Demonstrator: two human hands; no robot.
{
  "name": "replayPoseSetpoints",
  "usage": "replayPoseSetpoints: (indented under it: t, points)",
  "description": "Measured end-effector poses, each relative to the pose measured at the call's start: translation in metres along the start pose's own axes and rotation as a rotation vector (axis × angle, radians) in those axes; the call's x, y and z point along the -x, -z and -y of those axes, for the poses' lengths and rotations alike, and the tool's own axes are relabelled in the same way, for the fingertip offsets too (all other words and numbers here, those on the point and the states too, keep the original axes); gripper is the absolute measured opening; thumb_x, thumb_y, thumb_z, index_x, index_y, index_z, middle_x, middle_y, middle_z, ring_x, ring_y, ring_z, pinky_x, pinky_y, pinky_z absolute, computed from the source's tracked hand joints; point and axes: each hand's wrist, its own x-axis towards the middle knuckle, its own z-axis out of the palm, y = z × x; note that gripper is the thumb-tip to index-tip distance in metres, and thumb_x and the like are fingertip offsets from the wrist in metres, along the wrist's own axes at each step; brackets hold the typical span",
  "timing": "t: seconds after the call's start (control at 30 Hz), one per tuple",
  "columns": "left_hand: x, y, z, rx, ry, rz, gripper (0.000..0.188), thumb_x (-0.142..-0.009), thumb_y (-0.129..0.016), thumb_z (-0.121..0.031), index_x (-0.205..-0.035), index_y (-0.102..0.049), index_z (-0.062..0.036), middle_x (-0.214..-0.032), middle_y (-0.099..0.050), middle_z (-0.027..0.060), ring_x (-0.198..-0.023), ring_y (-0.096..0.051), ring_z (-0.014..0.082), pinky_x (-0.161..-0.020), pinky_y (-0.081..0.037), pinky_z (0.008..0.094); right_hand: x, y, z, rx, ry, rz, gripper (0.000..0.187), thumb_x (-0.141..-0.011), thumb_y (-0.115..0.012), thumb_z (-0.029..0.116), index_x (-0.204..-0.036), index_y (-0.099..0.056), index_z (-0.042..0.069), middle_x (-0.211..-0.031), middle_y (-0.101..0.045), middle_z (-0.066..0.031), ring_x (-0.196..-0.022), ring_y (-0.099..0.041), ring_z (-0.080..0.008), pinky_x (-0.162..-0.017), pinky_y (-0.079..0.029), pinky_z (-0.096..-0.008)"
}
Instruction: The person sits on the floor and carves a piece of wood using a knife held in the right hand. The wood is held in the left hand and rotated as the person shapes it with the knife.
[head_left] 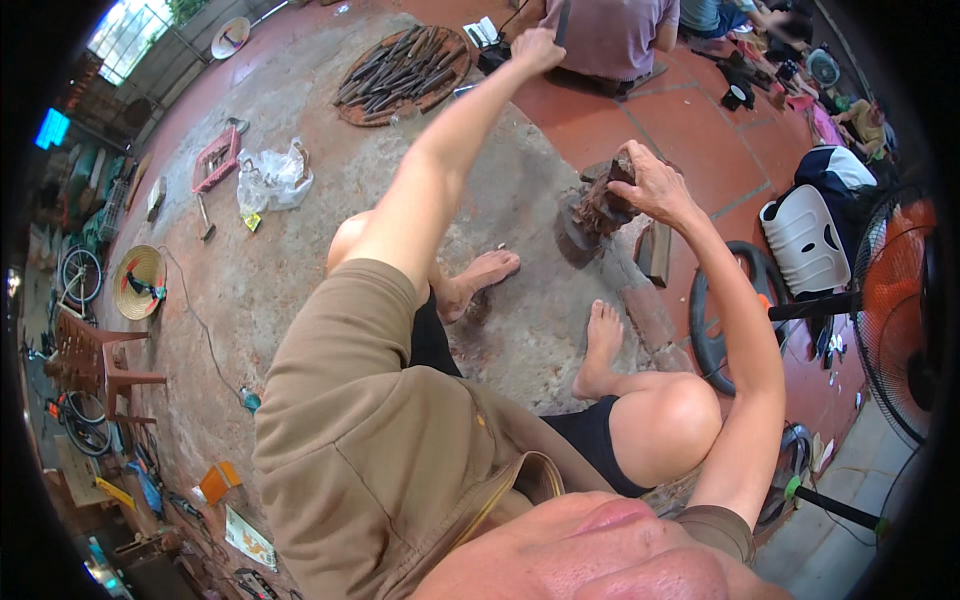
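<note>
My left hand (537, 50) is raised at arm's length at the top of the view, its fingers closed around a dark, narrow, flat tool (563, 22). The tool's upper end is cut off by the edge of the picture. Lower and to the right, my right hand (655, 185) grips the top of a dark brown carved wooden piece (597, 208). That piece stands on a dark, round block (577, 240) on the concrete floor, beyond my bare feet. Whether a small tool is also under the right fingers, I cannot tell.
A round tray (378, 117) bears several dark chisel-like tools. A hammer (206, 218), plastic bag (275, 182) and pink basket (217, 163) lie left. Right are a wood block (655, 252), black ring (703, 325) and fan (893, 310). A person in purple (610, 40) sits ahead.
</note>
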Motion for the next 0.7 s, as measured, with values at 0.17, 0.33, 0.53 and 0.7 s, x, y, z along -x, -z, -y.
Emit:
replayPoseSetpoints:
  t: [0.17, 0.33, 0.53, 0.7]
  points:
    - [-0.017, 0.039, -0.045, -0.055, -0.117, 0.1, 0.033, -0.072, -0.067, -0.035, -0.096, -0.072, -0.0118, -0.093, -0.069, 0.0188, -0.091, -0.066, 0.0356, -0.081, -0.051, 0.0455, 0.003, 0.004, -0.027, 0.058, 0.083, 0.066, 0.056, -0.084, -0.063, 0.045, -0.118, -0.042, 0.006, -0.119, -0.053, -0.0206, -0.108, -0.056, -0.041, -0.084, -0.047, -0.0493]
    - [0.047, 0.005, 0.006, 0.34, -0.085, 0.327, 0.027, -0.078, -0.07, -0.027, -0.092, -0.07, -0.004, -0.076, -0.069, 0.0093, -0.069, -0.064, 0.0161, -0.065, -0.052, 0.0337, -0.004, 0.002, -0.02, 0.008, 0.157, 0.106, 0.056, -0.088, -0.057, 0.052, -0.119, -0.045, 0.006, -0.119, -0.054, -0.0197, -0.106, -0.056, -0.0409, -0.083, -0.047, -0.0496]
    - [0.163, -0.041, 0.022, 0.817, 0.336, 0.502, 0.019, -0.084, -0.07, -0.021, -0.08, -0.066, -0.0022, -0.068, -0.061, 0.0024, -0.059, -0.056, 0.0106, -0.053, -0.047, 0.0269, -0.002, 0.01, -0.016, -0.025, 0.209, 0.084, 0.045, -0.088, -0.06, 0.039, -0.118, -0.047, 0.008, -0.115, -0.054, -0.018, -0.105, -0.056, -0.0392, -0.082, -0.047, -0.047]
    - [0.219, -0.082, 0.028, 1.026, 0.564, 0.509, 0.017, -0.084, -0.072, -0.017, -0.084, -0.061, -0.0041, -0.07, -0.061, 0.0028, -0.061, -0.058, 0.0112, -0.056, -0.048, 0.0261, -0.002, 0.006, -0.018, -0.076, 0.137, 0.087, 0.042, -0.086, -0.062, 0.037, -0.114, -0.049, 0.009, -0.116, -0.052, -0.0154, -0.102, -0.058, -0.0398, -0.08, -0.048, -0.0471]
